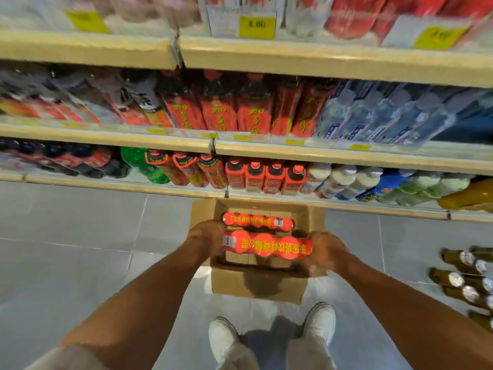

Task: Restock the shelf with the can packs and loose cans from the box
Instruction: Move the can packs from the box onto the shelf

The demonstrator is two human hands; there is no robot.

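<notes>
you hold a red can pack (266, 248) over the open box (260, 287), centre frame.
your left hand (206, 237) and right hand (326, 251) clamp its ends, fingers curled around; a second pack (257, 222) lies inside the box, below the shelf (346, 158).

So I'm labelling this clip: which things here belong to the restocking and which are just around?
Job: held pack, second pack, box, left hand, right hand, bottom shelf.
Just around: brown bottles on the floor, price tag.

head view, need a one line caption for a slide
Both hands, left and right, lift a red can pack from the cardboard box; a second pack remains inside.
</notes>
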